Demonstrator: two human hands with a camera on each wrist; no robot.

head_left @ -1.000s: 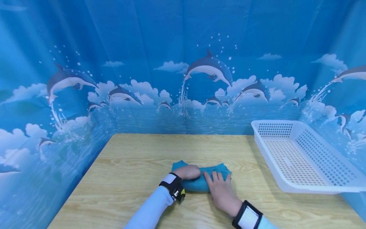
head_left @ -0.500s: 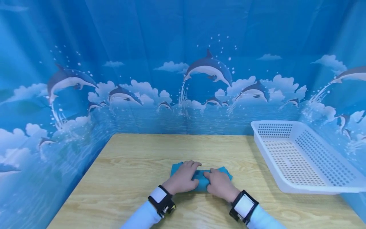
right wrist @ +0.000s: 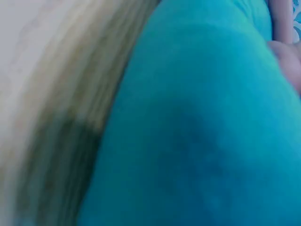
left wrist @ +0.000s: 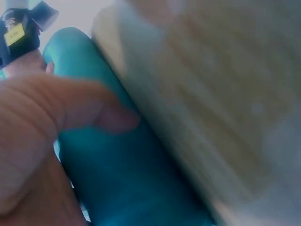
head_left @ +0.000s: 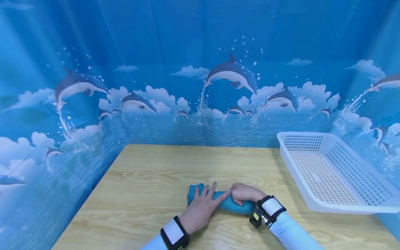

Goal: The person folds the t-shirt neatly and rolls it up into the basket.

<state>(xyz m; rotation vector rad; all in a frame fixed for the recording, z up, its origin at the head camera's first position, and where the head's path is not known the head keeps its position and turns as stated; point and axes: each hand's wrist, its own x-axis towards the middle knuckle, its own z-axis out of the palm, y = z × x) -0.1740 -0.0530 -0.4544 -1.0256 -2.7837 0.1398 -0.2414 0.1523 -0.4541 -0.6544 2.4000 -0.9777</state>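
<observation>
A teal cloth (head_left: 231, 206), rolled into a thick bundle, lies crosswise on the wooden table in the head view. Spread over its left part is my left hand (head_left: 198, 210), fingers fairly straight and pressing on the fabric. My right hand (head_left: 247, 192) has bent fingers and grips the roll's far upper side near its right end; its fingertips are partly hidden. In the left wrist view a thumb (left wrist: 103, 108) lies across the smooth teal roll. The right wrist view is mostly filled by the cloth (right wrist: 188, 117), with fingers at its right edge.
A white perforated plastic basket (head_left: 318, 205) stands at the table's right side. The pale wood-grain table (head_left: 150, 180) extends around the cloth. Behind and beside it hangs a blue curtain (head_left: 175, 41) printed with dolphins and clouds.
The cloth's right corner is now drawn in and the roll looks plumper there. My right hand has moved up to its far side with bent fingers; my left fingers have spread over the left part.
</observation>
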